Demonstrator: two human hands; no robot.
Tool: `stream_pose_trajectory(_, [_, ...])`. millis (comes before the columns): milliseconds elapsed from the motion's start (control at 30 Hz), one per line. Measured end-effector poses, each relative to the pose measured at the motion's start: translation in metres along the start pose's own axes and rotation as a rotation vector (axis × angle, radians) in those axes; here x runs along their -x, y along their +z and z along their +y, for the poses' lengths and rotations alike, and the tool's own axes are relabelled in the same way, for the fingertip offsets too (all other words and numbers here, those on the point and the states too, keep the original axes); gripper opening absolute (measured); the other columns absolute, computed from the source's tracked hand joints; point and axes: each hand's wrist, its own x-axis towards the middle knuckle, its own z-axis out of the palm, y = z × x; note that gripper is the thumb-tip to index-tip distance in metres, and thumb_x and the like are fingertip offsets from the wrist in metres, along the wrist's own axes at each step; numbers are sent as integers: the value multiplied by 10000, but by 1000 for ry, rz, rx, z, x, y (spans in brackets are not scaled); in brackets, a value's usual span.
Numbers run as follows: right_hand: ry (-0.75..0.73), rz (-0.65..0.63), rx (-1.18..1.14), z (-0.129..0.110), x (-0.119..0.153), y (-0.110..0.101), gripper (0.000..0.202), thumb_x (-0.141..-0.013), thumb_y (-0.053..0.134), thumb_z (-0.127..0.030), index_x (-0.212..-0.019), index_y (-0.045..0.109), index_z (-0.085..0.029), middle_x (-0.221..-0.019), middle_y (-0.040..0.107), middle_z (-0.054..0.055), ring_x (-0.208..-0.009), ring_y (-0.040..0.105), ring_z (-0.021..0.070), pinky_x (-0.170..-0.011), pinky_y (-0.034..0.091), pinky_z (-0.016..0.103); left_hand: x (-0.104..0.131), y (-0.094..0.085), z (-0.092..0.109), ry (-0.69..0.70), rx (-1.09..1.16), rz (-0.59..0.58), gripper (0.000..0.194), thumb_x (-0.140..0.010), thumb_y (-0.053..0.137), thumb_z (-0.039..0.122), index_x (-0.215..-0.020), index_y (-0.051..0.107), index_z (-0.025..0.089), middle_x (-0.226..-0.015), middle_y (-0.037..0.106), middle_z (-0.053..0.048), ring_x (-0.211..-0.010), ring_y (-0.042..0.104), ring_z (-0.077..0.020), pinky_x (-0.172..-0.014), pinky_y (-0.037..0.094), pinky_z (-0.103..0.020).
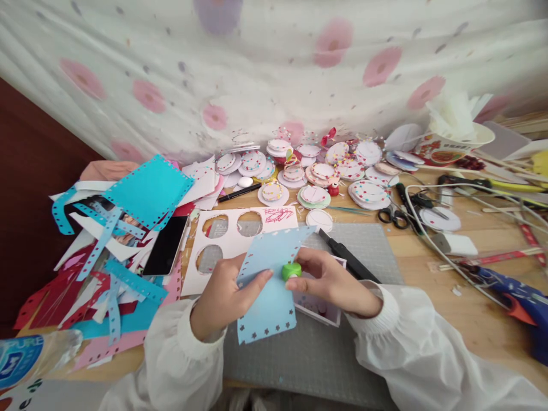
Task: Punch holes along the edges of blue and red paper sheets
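Observation:
My left hand (229, 291) grips a light blue sheet of paper (269, 302) by its left side, thumb on the front face. Flower-shaped holes run along the sheet's edges. In my right hand (323, 279) is a small green craft punch (291, 271), held between thumb and fingers at the sheet's right edge. Behind the sheet, a shallow white box (338, 317) with small bits in it is partly hidden. Under both hands lies a grey cutting mat (274, 365). A white card with round cut-outs (229, 218) sits just beyond my left hand.
Paper scraps (124, 291), a bright blue punched sheet (149, 191) and a phone (166, 245) crowd the left. Decorated paper discs (370, 194) line the back. To the right are a black utility knife (349, 257), scissors (394, 217), a white cable (432, 245) and a blue glue gun (509, 291).

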Motion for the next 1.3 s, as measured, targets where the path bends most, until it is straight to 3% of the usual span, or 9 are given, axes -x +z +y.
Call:
stream_pose_trajectory(167, [-44,30,111,3,3,-3,294,-756,703,-443,-801,602,-170,-821,595,30,-815,554,182,-779,453,333,0,1,0,-31,7,-40,140,-831,604,215,-946,677,182,-1021,721,-23,-956,660,-205,-795,536,-262])
stream_pose_trajectory(267, [-62,60,171,3,4,-3,327,-748,699,-479,-763,587,-171,-784,587,30,-813,559,196,-795,458,355,-3,0,3,-119,56,-57,136,-826,605,234,-922,680,176,-940,732,-18,-835,678,-195,-727,549,-266])
stream_pose_trajectory(400, [-93,73,197,-1,4,-1,320,-777,669,-485,-802,603,-173,-800,610,43,-839,569,210,-817,461,371,-9,-3,10,-282,212,-83,207,-784,655,282,-959,664,171,-896,733,-20,-760,686,-197,-645,567,-267])
stream_pose_trajectory(533, [-96,113,278,-3,4,1,298,-801,652,-451,-902,629,-172,-909,660,82,-876,586,236,-801,464,374,-11,3,18,-312,348,-187,346,-696,741,288,-1018,670,183,-951,736,-35,-830,692,-233,-719,581,-320])
stream_pose_trajectory(700, [-92,163,356,0,5,1,257,-820,633,-384,-983,626,-185,-1008,672,87,-941,593,259,-830,457,387,-8,18,24,-403,328,-80,230,-663,766,244,-878,707,185,-815,748,-19,-764,699,-240,-666,586,-324])
stream_pose_trajectory(900, [-87,123,366,3,5,1,184,-812,655,-346,-891,609,-186,-893,645,57,-914,580,246,-821,455,367,-3,24,18,-371,370,-49,152,-667,769,255,-777,713,167,-746,744,-31,-762,702,-256,-647,593,-336])
stream_pose_trajectory(1133, [-103,124,415,4,5,2,163,-831,637,-336,-833,602,-177,-826,619,41,-833,554,214,-768,439,336,-1,27,14,-314,417,6,254,-659,774,192,-902,706,158,-925,748,-57,-1004,661,-283,-816,579,-368])
stream_pose_trajectory(1300, [-83,131,405,6,4,1,159,-823,643,-325,-862,617,-173,-844,630,44,-807,550,209,-736,439,329,-4,27,13,-298,411,7,220,-655,775,201,-860,704,166,-920,748,-62,-1078,623,-301,-865,562,-400])
